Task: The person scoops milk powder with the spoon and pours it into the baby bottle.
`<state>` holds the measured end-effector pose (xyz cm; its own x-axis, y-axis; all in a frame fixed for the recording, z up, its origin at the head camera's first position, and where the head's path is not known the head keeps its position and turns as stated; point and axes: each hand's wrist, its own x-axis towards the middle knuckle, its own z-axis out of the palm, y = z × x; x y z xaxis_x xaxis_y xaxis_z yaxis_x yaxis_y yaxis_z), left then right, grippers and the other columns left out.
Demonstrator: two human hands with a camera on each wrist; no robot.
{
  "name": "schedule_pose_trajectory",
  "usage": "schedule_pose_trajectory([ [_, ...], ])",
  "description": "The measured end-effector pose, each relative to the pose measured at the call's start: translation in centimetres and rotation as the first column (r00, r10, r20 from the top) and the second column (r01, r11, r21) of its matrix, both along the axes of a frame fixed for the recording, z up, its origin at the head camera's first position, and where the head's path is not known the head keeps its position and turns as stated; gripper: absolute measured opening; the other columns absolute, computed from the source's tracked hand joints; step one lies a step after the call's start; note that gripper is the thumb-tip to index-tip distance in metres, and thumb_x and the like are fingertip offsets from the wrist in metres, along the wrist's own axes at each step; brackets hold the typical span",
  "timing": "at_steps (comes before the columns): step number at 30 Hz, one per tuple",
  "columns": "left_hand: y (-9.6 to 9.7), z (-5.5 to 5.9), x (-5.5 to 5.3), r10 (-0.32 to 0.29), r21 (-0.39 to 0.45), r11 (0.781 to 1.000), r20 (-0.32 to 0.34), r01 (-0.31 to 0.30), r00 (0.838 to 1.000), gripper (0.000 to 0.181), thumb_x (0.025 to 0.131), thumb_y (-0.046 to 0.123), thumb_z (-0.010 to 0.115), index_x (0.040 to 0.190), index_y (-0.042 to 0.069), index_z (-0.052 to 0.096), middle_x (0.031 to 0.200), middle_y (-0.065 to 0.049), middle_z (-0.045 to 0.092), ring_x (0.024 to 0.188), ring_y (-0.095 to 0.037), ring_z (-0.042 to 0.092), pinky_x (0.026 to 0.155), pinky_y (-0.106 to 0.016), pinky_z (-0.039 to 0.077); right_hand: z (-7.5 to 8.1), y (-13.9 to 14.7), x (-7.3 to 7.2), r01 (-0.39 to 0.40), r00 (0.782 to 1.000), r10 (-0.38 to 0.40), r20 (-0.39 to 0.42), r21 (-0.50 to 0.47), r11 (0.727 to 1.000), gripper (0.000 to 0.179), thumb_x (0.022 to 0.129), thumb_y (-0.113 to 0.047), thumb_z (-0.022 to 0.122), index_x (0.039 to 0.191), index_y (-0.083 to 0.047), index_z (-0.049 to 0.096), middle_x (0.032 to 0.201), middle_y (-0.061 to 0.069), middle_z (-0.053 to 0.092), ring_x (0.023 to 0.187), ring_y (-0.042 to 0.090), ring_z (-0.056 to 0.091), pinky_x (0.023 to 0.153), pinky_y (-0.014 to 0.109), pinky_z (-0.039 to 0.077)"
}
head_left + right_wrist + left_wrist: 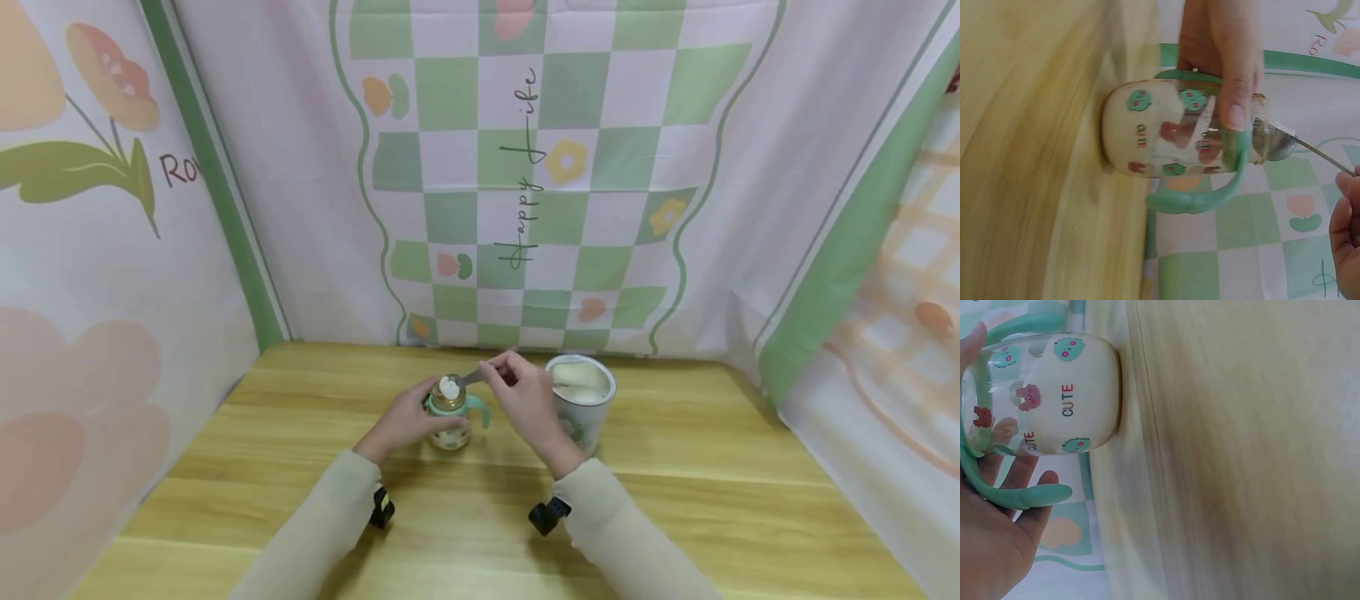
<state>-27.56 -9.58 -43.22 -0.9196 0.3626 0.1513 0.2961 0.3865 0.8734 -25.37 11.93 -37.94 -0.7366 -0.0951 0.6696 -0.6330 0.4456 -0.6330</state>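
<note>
A clear baby bottle (450, 439) with mint-green handles stands upright on the table, its mouth uncovered. My left hand (405, 421) holds it around the upper part, thumb on the near side. Pale contents fill the bottle's lower part in the left wrist view, below printed animals and the word CUTE. My right hand (528, 402) pinches the thin handle of a metal spoon (1282, 147). The spoon's bowl sits at the bottle's mouth, with a white powder heap (449, 388) there. Right of the bottle, behind my right hand, stands an open white canister (594, 417) of pale powder.
The wooden table (675, 467) reaches back to a hanging cloth (517, 208) with green checks and "Happy Life" lettering. More printed cloth encloses the left and right sides. A small black device (547, 515) is strapped at each wrist.
</note>
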Motion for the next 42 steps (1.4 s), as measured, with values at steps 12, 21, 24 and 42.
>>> schedule_pose_trajectory([
  [12,0.1,0.2,0.1,0.01,-0.036,0.999,0.014,-0.009,1.0,0.065,0.084,0.038,0.083,0.14,0.026,0.055,0.122,0.005,0.065,0.109,-0.017,0.062,0.096,-0.047,0.049,-1.1,-0.4,0.2,0.002,0.95,0.069,-0.304,0.228,0.974,0.008,0.09,-0.009,0.076,0.089,-0.008,0.069,0.078,-0.001,0.068,0.067,0.007,0.062,0.059,0.021,0.053],
  [21,-0.1,0.1,0.0,-0.004,-0.028,1.0,0.003,0.004,1.0,0.063,0.083,0.04,0.083,0.138,0.024,0.056,0.12,0.003,0.066,0.101,-0.017,0.064,0.088,-0.045,0.052,-1.5,-0.2,0.5,0.023,0.895,0.143,-0.423,0.364,0.931,0.013,0.085,-0.005,0.08,0.091,-0.009,0.07,0.079,-0.001,0.067,0.067,0.008,0.06,0.057,0.019,0.051],
  [24,-0.1,0.2,0.0,-0.001,-0.031,1.0,0.004,0.002,1.0,0.064,0.083,0.039,0.084,0.138,0.024,0.056,0.118,0.003,0.066,0.098,-0.017,0.064,0.085,-0.042,0.053,-1.5,-0.1,0.7,0.036,0.879,0.163,-0.448,0.403,0.915,0.015,0.083,-0.006,0.082,0.089,-0.009,0.069,0.078,-0.001,0.066,0.066,0.008,0.059,0.058,0.018,0.05],
  [42,-0.1,0.1,-0.1,-0.011,-0.013,1.0,0.001,0.011,1.0,0.067,0.085,0.034,0.083,0.142,0.017,0.053,0.114,-0.004,0.066,0.087,-0.018,0.065,0.072,-0.036,0.056,-1.6,0.9,1.6,0.088,0.788,0.278,-0.55,0.546,0.833,0.013,0.093,-0.011,0.073,0.083,-0.007,0.066,0.075,0.0,0.063,0.063,0.009,0.058,0.057,0.016,0.049],
])
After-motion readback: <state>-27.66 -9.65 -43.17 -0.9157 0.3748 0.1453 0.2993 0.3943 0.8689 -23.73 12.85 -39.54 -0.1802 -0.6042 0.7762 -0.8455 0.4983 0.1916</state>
